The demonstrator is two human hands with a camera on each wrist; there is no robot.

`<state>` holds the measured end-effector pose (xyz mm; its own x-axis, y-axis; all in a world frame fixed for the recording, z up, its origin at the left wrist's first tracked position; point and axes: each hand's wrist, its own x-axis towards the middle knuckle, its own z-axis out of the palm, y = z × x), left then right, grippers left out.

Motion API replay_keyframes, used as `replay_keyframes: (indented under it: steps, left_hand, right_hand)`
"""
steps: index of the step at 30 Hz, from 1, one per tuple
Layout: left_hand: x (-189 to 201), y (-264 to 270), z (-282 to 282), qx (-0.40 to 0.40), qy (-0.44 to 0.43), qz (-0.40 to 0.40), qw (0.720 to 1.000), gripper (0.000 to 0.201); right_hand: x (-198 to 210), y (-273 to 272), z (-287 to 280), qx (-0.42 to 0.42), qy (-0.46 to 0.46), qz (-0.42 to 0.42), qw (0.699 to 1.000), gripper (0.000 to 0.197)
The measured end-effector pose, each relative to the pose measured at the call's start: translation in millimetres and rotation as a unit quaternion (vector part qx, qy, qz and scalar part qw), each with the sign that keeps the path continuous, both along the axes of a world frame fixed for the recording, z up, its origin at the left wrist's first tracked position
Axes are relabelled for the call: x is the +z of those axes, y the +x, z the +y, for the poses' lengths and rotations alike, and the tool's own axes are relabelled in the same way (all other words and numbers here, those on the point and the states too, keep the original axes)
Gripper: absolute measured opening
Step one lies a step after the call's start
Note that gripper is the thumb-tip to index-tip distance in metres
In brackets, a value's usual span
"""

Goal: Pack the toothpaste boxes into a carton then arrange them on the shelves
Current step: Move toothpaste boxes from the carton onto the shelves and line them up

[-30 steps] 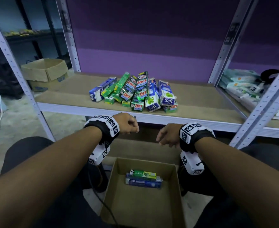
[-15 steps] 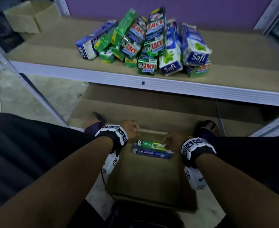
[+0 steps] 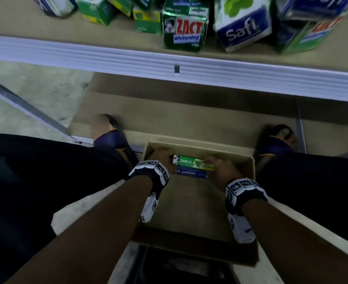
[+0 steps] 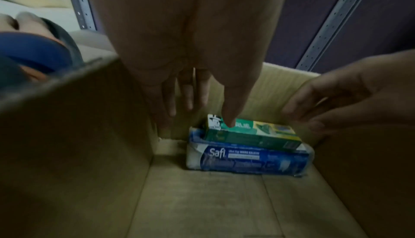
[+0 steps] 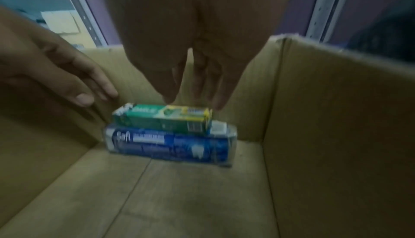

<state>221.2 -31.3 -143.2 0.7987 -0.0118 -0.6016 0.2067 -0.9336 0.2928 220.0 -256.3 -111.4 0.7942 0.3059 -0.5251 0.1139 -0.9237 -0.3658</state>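
- Carton [image 3: 249, 175]: open brown cardboard, standing on the floor between the person's two feet, below the front edge of the shelf [image 3: 169, 62].
- Green Darlie box [image 3: 191, 162]: lies flat on top of the blue Safi pack [image 3: 189, 174], against the carton's far wall; both run left to right.
- Blue Safi pack, left wrist view [image 4: 247, 158]: rests on the carton floor, longer than the green box above it and showing beyond that box's ends.
- Left hand [image 3: 161, 157]: inside the carton at the left end of the two boxes; fingers [image 4: 231, 115] straight and pointing down, one fingertip at the top of the green box's left end. Not closed round anything.
- Right hand [image 3: 218, 169]: inside the carton over the right end of the boxes; fingers [image 5: 220, 98] extended downward, tips just above or at the green box's top edge; contact cannot be told. Nothing gripped.
- Loose toothpaste boxes [image 3: 184, 27]: heaped on the shelf above, among them a green Zact Whitening box and a white-and-blue Safi box [image 3: 243, 27], ends facing the shelf front.
- Sandals [image 3: 111, 138]: dark, one on each foot, either side of the carton.
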Motion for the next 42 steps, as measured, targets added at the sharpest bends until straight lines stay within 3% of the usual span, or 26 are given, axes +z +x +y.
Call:
replay_keyframes:
  steps: [3, 6, 11, 15, 18, 21, 23, 31, 35, 42]
  left_hand:
    - [-20.2, -3.0, 3.9, 0.035, -0.010, 0.025, 0.999, 0.057]
    - [-32.6, -8.3, 5.8, 0.063, -0.021, 0.015, 0.998, 0.073]
    - [-38.7, -10.9, 1.3, 0.122, -0.065, 0.029, 0.990, 0.071]
    - [-40.4, -22.1, -3.6, 0.186, -0.111, 0.007, 0.976, 0.060]
    - [-39.6, -27.7, -5.5, 0.195, -0.109, 0.002, 0.975, 0.065]
    - [-37.5, -32.2, -6.8, 0.180, -0.086, 0.016, 0.980, 0.093]
    - [-36.5, -33.9, -7.3, 0.174, -0.089, 0.018, 0.981, 0.098]
    - [-30.2, -29.5, -13.4, 0.059, -0.089, -0.048, 0.993, 0.050]
    - [-30.0, -29.2, -20.2, -0.014, -0.063, -0.059, 0.996, 0.054]
    - [-27.9, -31.5, -32.7, -0.098, 0.004, -0.099, 0.990, 0.073]
  right_hand:
    - [-9.3, -5.3, 2.1, 0.015, -0.007, -0.004, 1.000, 0.046]
    - [-21.8, -9.7, 4.1, 0.025, -0.016, -0.013, 0.999, 0.054]
    - [-35.0, -16.8, 4.8, 0.044, -0.049, -0.054, 0.996, 0.061]
    - [-37.1, -19.8, 7.2, 0.069, -0.090, -0.082, 0.990, 0.057]
    - [-39.7, -20.0, 9.6, 0.061, -0.102, -0.089, 0.989, 0.052]
    - [-42.0, -22.1, 10.7, 0.050, -0.096, -0.086, 0.990, 0.045]
    - [-42.8, -23.8, 10.0, 0.048, -0.091, -0.083, 0.991, 0.047]
    - [-39.9, -34.7, -9.8, -0.072, -0.047, 0.024, 0.996, 0.052]
    - [-42.3, -41.7, -21.4, -0.121, -0.036, 0.080, 0.989, 0.045]
    - [-56.6, -45.4, -30.5, -0.153, -0.081, 0.150, 0.973, 0.055]
